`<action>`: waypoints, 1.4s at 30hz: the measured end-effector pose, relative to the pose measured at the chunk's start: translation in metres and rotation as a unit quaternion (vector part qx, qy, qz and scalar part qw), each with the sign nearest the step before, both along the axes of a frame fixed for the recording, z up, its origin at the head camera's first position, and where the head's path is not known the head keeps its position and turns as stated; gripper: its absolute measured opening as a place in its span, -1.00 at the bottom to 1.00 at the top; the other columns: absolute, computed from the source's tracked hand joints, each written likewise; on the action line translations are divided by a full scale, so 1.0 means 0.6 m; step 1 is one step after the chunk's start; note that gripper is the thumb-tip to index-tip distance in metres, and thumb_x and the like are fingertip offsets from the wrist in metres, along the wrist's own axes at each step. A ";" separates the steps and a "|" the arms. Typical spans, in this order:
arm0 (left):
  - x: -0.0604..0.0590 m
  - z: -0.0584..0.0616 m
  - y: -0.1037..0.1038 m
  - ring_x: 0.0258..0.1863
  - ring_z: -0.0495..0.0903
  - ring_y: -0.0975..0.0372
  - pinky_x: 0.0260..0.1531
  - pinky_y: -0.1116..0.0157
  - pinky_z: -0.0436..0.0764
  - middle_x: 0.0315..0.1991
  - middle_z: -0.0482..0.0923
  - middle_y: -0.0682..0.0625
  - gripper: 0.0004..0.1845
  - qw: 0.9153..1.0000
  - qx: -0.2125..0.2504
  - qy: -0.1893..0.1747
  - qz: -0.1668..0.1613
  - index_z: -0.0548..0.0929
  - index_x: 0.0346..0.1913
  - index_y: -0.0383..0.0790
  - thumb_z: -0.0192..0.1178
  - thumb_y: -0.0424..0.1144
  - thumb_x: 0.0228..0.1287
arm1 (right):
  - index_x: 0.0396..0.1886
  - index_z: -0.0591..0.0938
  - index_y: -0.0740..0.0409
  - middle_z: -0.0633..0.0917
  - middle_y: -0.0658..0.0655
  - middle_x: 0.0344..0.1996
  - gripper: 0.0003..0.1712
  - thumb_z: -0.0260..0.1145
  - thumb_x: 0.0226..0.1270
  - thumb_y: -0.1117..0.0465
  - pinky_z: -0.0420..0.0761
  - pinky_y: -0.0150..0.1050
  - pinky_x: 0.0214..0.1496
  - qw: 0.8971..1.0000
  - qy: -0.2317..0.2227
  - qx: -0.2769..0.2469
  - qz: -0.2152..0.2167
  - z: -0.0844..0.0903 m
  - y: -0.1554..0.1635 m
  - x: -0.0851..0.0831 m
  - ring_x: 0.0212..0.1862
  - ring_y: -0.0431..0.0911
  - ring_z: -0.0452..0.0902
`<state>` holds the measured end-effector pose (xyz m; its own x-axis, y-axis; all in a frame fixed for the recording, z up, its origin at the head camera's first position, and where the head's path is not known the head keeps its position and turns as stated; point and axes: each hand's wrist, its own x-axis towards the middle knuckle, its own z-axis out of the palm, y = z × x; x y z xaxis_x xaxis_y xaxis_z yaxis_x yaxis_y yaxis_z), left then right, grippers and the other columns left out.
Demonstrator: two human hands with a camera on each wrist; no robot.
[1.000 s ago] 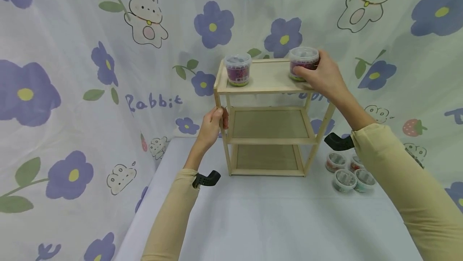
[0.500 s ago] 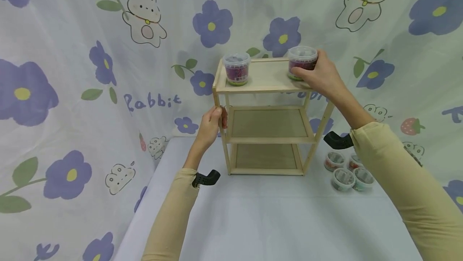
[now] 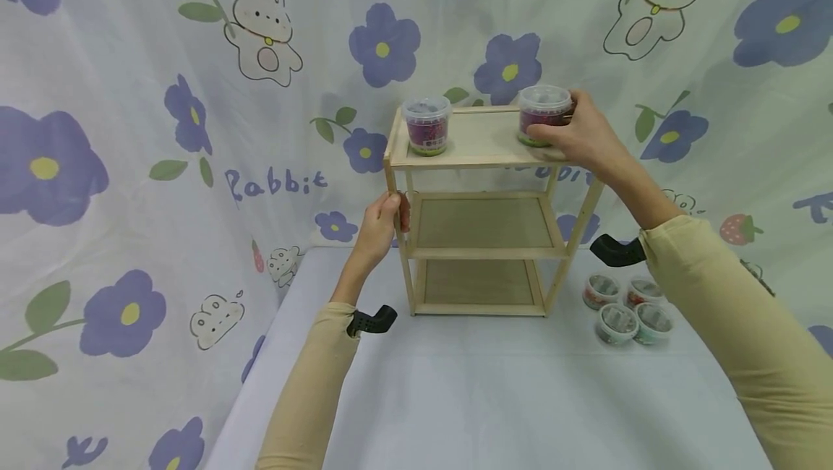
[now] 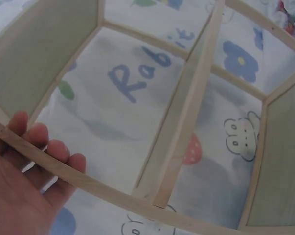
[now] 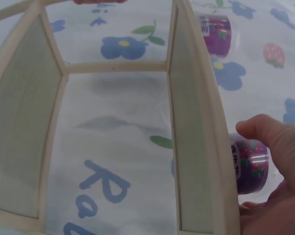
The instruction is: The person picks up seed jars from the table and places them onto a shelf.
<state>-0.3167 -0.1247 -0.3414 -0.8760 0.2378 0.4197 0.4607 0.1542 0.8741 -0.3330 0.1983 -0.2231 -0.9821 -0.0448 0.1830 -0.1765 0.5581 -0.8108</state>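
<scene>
My right hand (image 3: 582,139) stays clamped on the tub (image 3: 544,115), unmoved atop the shelf (image 3: 481,159); my left hand (image 3: 380,226) grips its post.

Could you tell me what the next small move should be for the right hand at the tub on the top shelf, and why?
Probably let go and draw back. The right hand grips the tub, which appears to sit upright on the top shelf, while the left hand grips the rack's front post.

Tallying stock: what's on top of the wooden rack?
Two lidded tubs: one at the left, one at the right gripped by the right hand. Its far side is hidden.
</scene>
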 end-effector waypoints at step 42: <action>-0.013 -0.010 0.002 -0.50 0.42 -0.11 -0.38 0.00 0.57 -0.43 0.36 -0.57 -0.53 1.000 0.013 0.020 -0.008 0.40 -0.26 -0.69 -0.29 -0.24 0.57 | 0.60 -0.20 -0.12 0.18 0.04 0.52 0.04 0.25 0.37 -0.06 0.18 -0.05 0.51 0.991 0.039 -0.065 -0.113 0.001 0.125 0.097 0.51 -0.11 0.12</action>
